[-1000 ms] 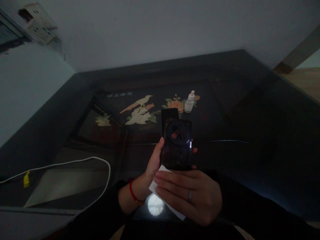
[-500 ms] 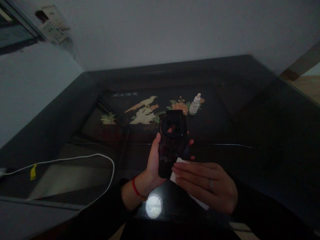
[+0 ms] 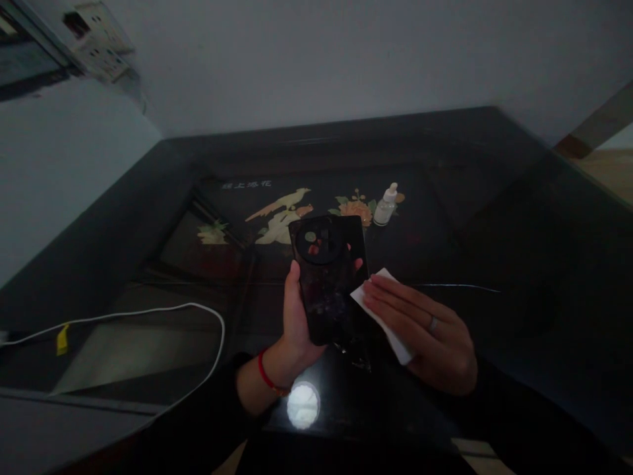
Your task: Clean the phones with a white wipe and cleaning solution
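A dark smartphone (image 3: 324, 300) with a large round camera ring is held up over the table, its back towards me. My left hand (image 3: 297, 323) grips it, the thumb along its left edge and fingertips showing past its right side. Between the fingers of my right hand (image 3: 430, 330) is a folded white wipe (image 3: 383, 316), its corner close to the phone's right edge; whether they touch I cannot tell. A dark shape with shiny edges shows behind and below the phone, too dim to make out.
A small white dropper bottle (image 3: 385, 206) stands on the glossy black table (image 3: 475, 198), beyond the phone. On the left lies a white cable (image 3: 192, 305) with a yellow tag (image 3: 62, 340). A wall (image 3: 316, 66) with power sockets (image 3: 101, 46) rises behind.
My right hand with the wipe has moved up and right, off the lower part of the phone's back. The phone has shifted slightly left and tilted in my left hand.
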Demonstrator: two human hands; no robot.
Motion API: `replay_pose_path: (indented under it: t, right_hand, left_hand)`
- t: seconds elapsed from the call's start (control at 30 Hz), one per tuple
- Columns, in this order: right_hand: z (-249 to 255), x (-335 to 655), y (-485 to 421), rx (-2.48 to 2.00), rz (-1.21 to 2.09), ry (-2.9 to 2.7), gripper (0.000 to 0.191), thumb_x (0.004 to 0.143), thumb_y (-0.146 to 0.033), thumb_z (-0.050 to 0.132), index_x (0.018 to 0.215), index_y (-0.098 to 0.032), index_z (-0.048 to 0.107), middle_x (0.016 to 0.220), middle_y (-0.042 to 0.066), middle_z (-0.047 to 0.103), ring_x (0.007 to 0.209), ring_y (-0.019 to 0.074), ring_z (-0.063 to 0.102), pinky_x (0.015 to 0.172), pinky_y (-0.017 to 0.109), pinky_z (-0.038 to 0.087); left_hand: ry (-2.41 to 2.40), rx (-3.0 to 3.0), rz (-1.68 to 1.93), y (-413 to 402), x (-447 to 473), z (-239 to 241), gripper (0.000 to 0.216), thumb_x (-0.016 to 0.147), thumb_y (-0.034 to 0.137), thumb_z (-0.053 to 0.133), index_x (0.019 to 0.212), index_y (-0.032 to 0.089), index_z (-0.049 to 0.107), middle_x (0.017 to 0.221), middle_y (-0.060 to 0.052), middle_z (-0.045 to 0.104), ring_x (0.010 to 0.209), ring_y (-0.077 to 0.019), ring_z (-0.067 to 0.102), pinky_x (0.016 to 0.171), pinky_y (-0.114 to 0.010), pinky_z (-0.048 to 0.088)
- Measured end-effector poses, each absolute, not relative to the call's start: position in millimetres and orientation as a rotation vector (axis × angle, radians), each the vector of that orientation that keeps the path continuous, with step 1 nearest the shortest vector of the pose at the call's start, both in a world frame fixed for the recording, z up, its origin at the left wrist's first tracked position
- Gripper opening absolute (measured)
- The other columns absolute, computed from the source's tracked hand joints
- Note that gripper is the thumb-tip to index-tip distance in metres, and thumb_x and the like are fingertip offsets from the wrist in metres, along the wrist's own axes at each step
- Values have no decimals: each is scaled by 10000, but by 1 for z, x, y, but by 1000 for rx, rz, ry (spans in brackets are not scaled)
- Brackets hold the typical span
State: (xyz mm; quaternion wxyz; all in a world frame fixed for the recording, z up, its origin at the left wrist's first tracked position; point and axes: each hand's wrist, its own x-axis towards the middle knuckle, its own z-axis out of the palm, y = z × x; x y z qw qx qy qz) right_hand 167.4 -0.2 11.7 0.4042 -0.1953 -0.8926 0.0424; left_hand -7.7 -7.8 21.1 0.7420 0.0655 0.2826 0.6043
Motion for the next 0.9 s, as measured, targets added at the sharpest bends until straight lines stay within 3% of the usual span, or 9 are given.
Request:
replay_pose_path:
  t: [0.1,0.27,0.47,0.63,0.8,0.9]
  right_hand:
    - [11,149,-13,-426,168,-2295,314,935,-65,422,1185,20,593,1194,200,662,1284,283,501,1031,432,514]
    - [7,138,-21,-373,178,-2331,308,942,-66,432,1193,15,591,1215,179,657,1299,258,487,1053,384,494]
    - [1,148,-10,-646,218,-2256,437,878,40,362,1280,-6,527,1280,223,601,1333,243,448,1059,438,483]
    - [0,140,-14,-414,274,-2312,422,927,-35,405,1342,-17,479,1262,217,615,1361,265,405,1053,445,488]
    - [-2,142,-7,-737,318,-2204,481,913,-16,362,1379,-94,455,1348,178,561,1352,223,426,1074,453,463]
    - [-1,140,-9,-571,351,-2250,450,925,-48,381,1367,-72,462,1331,183,574,1367,236,400,1072,450,466]
  left_hand:
    - [730,134,1390,-9,-5,22,630,917,581,285,1208,141,629,1089,-89,719,1088,-221,632,991,-372,452]
    - [788,206,1523,-8,-5,22,579,921,562,317,1199,167,637,1255,-85,644,1148,-237,591,969,-408,483]
    - [782,221,1623,-4,-9,22,545,917,587,320,1144,232,665,1164,-51,687,1169,-229,583,1010,-396,453]
    - [845,153,1576,-6,-6,19,597,899,623,332,1135,193,673,1159,-65,688,1097,-231,625,1007,-379,447]
    - [801,174,1604,-8,-3,17,579,927,587,294,1109,198,683,1126,-57,707,1131,-219,613,1021,-359,434]
    - [839,153,1566,-10,-2,16,589,934,585,271,1154,204,663,1171,-59,691,1100,-225,633,997,-366,452]
